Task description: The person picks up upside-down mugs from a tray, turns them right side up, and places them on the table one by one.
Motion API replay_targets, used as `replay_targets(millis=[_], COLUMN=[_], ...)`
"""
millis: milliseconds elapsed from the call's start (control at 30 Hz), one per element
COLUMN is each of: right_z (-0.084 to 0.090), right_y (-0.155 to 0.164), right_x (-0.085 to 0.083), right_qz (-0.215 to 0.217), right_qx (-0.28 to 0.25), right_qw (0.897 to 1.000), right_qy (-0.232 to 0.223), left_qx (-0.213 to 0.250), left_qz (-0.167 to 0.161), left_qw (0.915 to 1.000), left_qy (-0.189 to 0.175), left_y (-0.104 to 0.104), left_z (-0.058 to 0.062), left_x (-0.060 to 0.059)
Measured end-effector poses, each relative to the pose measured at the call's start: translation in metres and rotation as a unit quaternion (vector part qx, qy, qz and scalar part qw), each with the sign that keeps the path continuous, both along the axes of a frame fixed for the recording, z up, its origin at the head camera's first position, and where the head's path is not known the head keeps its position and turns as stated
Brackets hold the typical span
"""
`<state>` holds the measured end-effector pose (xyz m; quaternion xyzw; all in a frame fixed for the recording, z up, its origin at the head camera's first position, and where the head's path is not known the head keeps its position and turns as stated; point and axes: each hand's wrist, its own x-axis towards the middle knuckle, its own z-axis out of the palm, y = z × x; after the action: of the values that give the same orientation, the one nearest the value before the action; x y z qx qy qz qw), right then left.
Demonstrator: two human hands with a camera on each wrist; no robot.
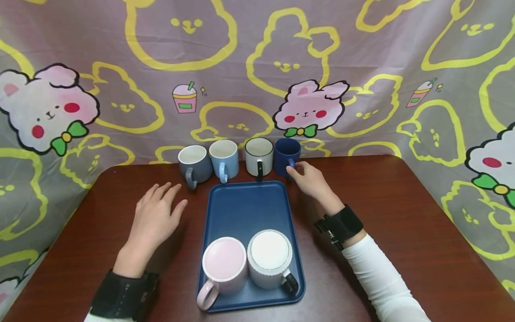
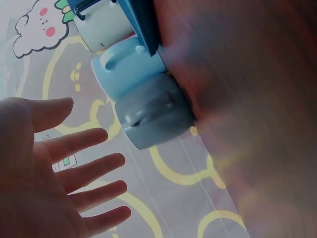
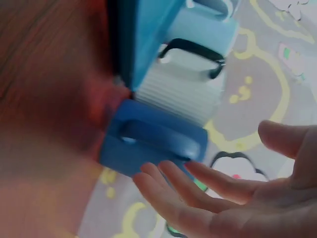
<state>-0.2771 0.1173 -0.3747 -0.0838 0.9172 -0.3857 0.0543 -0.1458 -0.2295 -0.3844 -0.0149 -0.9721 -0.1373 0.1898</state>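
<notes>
My right hand (image 1: pixel 310 179) reaches to the dark blue mug (image 1: pixel 287 156) at the right end of a row of mugs. In the right wrist view, its fingertips overlap the side of the blue mug (image 3: pixel 153 136) near the handle, fingers loosely extended and thumb apart. My left hand (image 1: pixel 157 217) hovers over the table left of the tray, fingers spread, holding nothing. Nearest to it stands the grey mug (image 1: pixel 195 163); in the left wrist view the grey mug (image 2: pixel 154 111) lies beyond the fingertips.
A light blue mug (image 1: pixel 224 158) and a white mug with black handle (image 1: pixel 259 156) complete the row. On the blue tray (image 1: pixel 247 205) sit a pink mug (image 1: pixel 225 266) and a ribbed white mug (image 1: pixel 270 259), both bottoms up. A patterned cloth (image 1: pixel 241 67) hangs behind the table (image 1: pixel 382 205).
</notes>
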Motion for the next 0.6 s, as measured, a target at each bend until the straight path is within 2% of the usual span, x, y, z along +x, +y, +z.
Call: replay_targets(millis=[300, 600], right_z=[0.016, 0.017], right_y=[0.008, 0.014], right_x=[0.031, 0.056], right_qz=[0.047, 0.091], right_qx=[0.007, 0.023], right_qw=[0.999, 0.996], right_qy=[0.009, 0.011], left_qx=[0.007, 0.008], left_qz=[-0.008, -0.015], left_qw=[0.9999, 0.9997], left_qy=[-0.007, -0.017], left_y=[0.008, 0.019], left_z=[0.005, 0.008], left_x=[-0.008, -0.014])
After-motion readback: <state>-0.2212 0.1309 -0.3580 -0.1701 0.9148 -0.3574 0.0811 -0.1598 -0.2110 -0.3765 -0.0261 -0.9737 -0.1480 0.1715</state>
